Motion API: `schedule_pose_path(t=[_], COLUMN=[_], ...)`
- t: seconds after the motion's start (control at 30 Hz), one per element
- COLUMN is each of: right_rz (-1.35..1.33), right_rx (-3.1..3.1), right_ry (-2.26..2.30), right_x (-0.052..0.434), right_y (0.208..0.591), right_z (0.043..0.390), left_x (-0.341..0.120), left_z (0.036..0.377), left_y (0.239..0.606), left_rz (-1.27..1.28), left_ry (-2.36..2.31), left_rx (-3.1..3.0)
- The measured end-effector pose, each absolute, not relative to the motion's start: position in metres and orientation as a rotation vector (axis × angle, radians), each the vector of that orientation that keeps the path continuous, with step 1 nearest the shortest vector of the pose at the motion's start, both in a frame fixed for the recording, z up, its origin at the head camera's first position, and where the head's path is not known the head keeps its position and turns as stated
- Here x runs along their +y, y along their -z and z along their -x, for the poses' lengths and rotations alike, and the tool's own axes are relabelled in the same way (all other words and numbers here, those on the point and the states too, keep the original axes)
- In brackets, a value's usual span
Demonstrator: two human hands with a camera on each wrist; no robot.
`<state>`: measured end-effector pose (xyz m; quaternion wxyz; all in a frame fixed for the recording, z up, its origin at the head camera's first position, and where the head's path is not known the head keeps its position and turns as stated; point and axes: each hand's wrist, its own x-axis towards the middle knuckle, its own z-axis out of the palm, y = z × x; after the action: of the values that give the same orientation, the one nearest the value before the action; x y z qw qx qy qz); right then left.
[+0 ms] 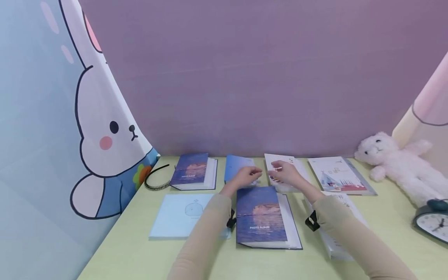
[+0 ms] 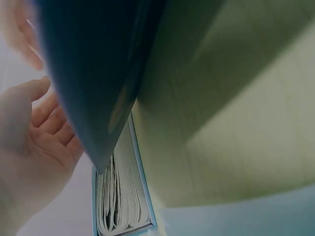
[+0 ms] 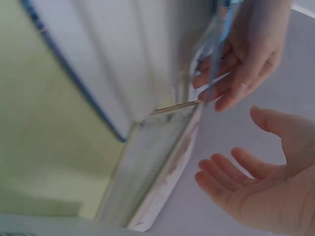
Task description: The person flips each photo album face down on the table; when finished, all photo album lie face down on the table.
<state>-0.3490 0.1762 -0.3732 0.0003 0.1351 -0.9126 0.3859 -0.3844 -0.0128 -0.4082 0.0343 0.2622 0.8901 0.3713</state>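
My left hand [image 1: 246,177] hovers over the lower part of a blue album [image 1: 236,165] in the back row, its fingers loosely bent and holding nothing. Over a white album with printed pictures [image 1: 276,160] is my right hand [image 1: 287,174], also without anything in its grasp. The two hands face each other with a gap between them. Between the forearms lies a photo album [image 1: 260,217] with a sea-and-cliff cover. In the left wrist view its dark cover [image 2: 93,73] stands close by the left palm [image 2: 47,152]. The right wrist view shows the right hand [image 3: 270,182] with spread, relaxed fingers.
A second sea-cover album [image 1: 190,169] and a black headband [image 1: 156,184] are at back left. A pale blue album [image 1: 175,217] lies front left. On the right are two white albums [image 1: 332,171], a plush toy [image 1: 402,167] and a clock [image 1: 432,223].
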Motion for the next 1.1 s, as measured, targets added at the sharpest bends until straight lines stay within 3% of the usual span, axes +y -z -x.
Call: schedule_pose_path(t=[0.43, 1.1], right_rz=[-0.266, -0.294], right_rx=[-3.049, -3.047], right_ry=[-0.981, -1.036], right_x=[0.178, 0.182], right_y=[0.392, 0.392], right_z=[0.344, 0.339], left_x=[-0.002, 0.006], left_z=[0.382, 0.386], left_y=[0.413, 0.427], left_rz=[-0.791, -0.709], left_ry=[-1.102, -1.129], left_rx=[2.610, 2.478])
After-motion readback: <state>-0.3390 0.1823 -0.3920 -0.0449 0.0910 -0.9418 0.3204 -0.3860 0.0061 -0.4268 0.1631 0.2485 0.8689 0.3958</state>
